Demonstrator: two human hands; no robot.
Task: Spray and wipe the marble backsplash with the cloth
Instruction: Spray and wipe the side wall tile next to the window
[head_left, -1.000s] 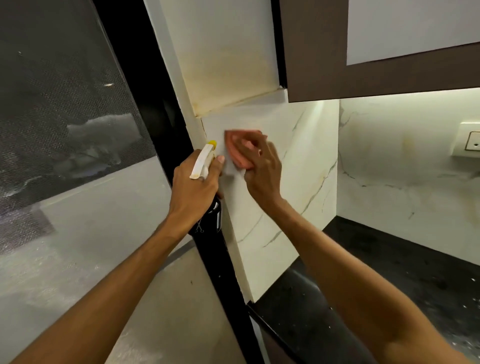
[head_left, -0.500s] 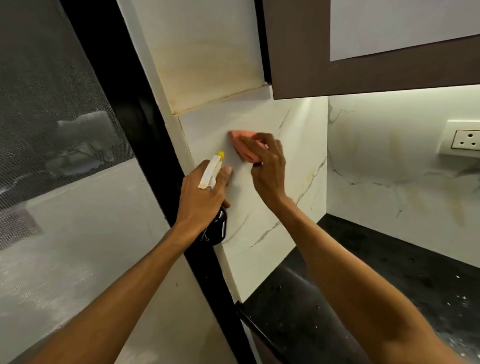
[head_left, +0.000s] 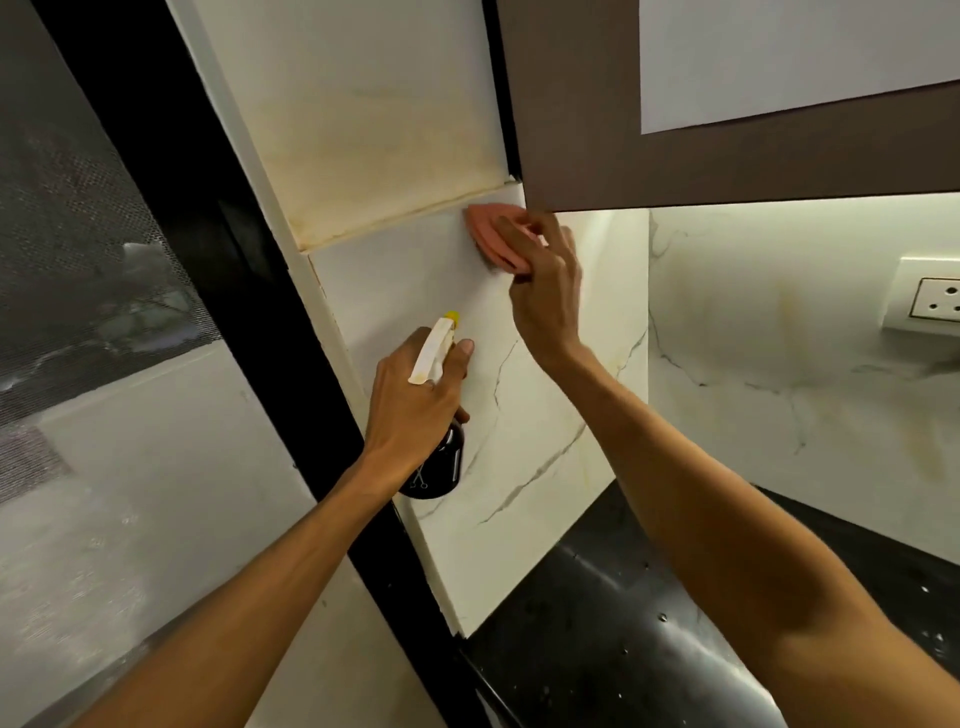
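Backsplash (head_left: 545, 415): right hand (head_left: 545, 296) grips one cloth (head_left: 493, 234), left hand (head_left: 415, 400) one bottle (head_left: 441, 467).

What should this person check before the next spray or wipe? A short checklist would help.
1. The cloth lies on the marble backsplash: ok, the right hand holds it against the stone.
2. The spray bottle is secure: ok, the left hand grips it.
3. The nozzle faces the marble: ok.
4. Room above the cloth: not ok, the cabinet sits right beside it.
5. Surface wet enough: cannot tell.
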